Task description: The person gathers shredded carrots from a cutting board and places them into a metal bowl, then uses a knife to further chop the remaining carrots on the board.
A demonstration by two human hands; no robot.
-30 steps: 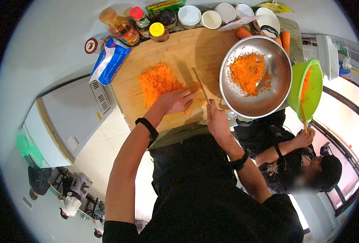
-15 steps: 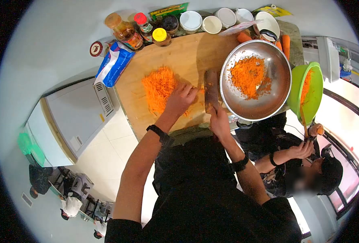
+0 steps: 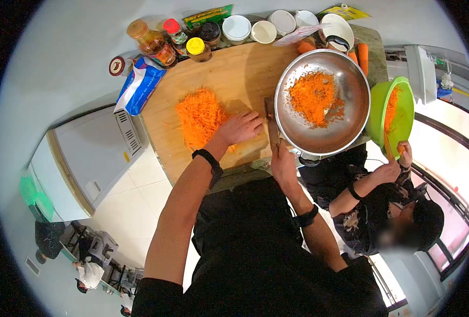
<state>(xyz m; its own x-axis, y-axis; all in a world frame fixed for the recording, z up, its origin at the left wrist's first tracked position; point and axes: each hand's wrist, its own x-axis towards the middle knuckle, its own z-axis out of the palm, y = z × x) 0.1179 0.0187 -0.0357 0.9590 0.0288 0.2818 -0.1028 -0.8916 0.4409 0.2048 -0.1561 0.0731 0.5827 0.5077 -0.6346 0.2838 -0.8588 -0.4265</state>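
My right hand (image 3: 283,165) is closed round the handle of a cleaver (image 3: 271,122), whose blade lies close along the left side of the steel bowl. Across from the blade, my left hand (image 3: 240,128) rests low over the wooden cutting board (image 3: 163,119), its fingers apart and pointing toward the cleaver. What lies under the palm is hidden. A heap of shredded carrot (image 3: 200,116) spreads on the board just left of that hand. Chopped carrot (image 3: 314,99) sits inside the steel bowl (image 3: 357,113) at the right.
Jars and bottles (image 3: 152,45) line the back edge, with white cups (image 3: 237,27) beside them. A blue packet (image 3: 142,87) lies at the left corner. Whole carrots (image 3: 363,59) lie behind the bowl. At right, a co-worker (image 3: 387,211) handles a carrot over a green basin (image 3: 403,111).
The cleaver has turned from showing its broad face to a narrower, more upright view. My left hand's fingers have spread slightly toward it. The whole view has shifted a little left.
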